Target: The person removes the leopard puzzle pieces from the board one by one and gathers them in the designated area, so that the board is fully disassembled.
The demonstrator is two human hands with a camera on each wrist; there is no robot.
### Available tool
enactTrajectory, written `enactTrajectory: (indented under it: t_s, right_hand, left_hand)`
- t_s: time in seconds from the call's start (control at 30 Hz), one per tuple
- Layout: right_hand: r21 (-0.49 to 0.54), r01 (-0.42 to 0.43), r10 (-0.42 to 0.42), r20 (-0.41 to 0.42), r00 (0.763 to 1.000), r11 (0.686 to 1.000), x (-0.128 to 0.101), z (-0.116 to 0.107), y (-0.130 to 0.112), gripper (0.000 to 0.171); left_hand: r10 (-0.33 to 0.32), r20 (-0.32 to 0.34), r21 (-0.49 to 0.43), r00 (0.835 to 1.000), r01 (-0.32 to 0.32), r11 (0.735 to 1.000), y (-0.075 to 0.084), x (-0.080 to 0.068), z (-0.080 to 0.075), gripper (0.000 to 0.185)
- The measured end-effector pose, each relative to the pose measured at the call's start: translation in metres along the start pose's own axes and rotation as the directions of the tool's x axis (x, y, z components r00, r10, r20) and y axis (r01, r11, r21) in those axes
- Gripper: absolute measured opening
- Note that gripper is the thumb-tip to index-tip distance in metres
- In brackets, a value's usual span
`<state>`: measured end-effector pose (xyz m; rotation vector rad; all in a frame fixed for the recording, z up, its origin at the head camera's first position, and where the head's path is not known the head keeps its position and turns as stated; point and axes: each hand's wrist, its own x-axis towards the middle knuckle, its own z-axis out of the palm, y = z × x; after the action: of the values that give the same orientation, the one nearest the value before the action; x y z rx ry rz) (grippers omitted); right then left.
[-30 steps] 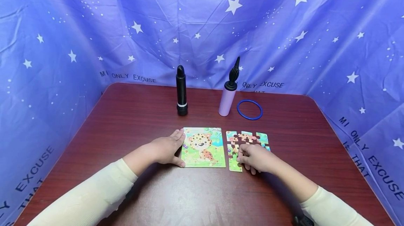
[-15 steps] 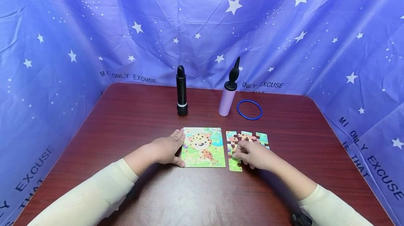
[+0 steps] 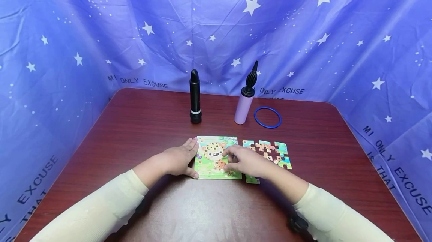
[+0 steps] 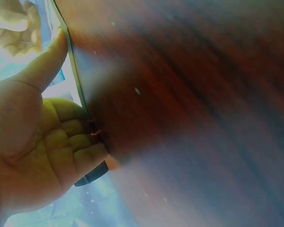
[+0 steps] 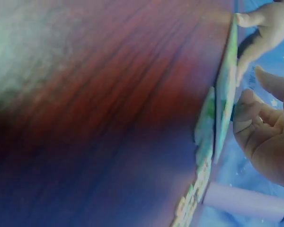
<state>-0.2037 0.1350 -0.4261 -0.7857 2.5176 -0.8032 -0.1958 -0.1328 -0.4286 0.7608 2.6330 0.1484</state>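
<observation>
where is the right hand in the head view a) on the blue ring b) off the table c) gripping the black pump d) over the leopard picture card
d: the right hand lies over the right part of the leopard picture card, while the left hand rests at the card's left edge.

Both arms in long cream, pale-yellowish sleeves, fine ribbed knit, ending at the forearm. Left hand (image 3: 176,160) and right hand (image 3: 248,162) bare: no gloves, rings or watch visible. Dark strap-like object under right sleeve, lower right of frame.
</observation>
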Motion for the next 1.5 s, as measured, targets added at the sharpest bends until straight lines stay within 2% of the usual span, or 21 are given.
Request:
enactTrajectory:
  t_s: [0.13,0.23,0.53,0.87,0.97,1.1,1.23,1.5]
  right_hand:
    - [-0.095,0.009,-0.007,0.023,1.000,0.995,0.005,0.009,0.000,0.031]
    - [-0.130,0.015,-0.012,0.022,1.000,0.991,0.005,0.014,0.000,0.031]
    - [-0.152,0.025,-0.024,0.010,1.000,0.988,0.006,0.018,-0.003,0.032]
    - [-0.123,0.030,-0.031,0.000,1.000,0.992,0.004,0.017,-0.003,0.034]
    - [-0.070,0.031,-0.032,-0.017,0.999,0.997,0.003,0.017,-0.001,0.030]
    - [0.085,0.020,-0.018,-0.033,0.999,0.996,0.003,0.018,0.003,0.017]
    - [0.195,0.038,-0.030,-0.043,0.999,0.980,0.002,0.014,0.006,0.011]
    - [0.337,0.043,-0.034,-0.034,0.999,0.940,-0.012,-0.015,0.017,0.010]
  left_hand:
    - [0.001,0.002,-0.002,1.000,-0.001,1.000,0.000,0.001,0.000,0.108]
    - [0.000,0.004,0.000,1.000,0.000,1.000,0.001,0.000,0.000,0.108]
    - [-0.004,0.007,-0.002,1.000,0.004,1.000,0.001,0.000,-0.002,0.108]
    - [-0.004,0.001,-0.003,1.000,0.004,1.000,0.000,0.000,0.000,0.109]
    - [-0.005,0.002,-0.002,1.000,0.005,1.000,0.000,0.000,-0.001,0.108]
    - [-0.007,0.006,-0.005,1.000,0.007,1.000,0.001,-0.001,0.000,0.108]
    - [-0.008,0.008,-0.005,1.000,0.008,1.000,0.001,-0.001,-0.001,0.108]
    - [-0.002,0.010,0.000,1.000,0.002,1.000,0.001,0.000,-0.002,0.108]
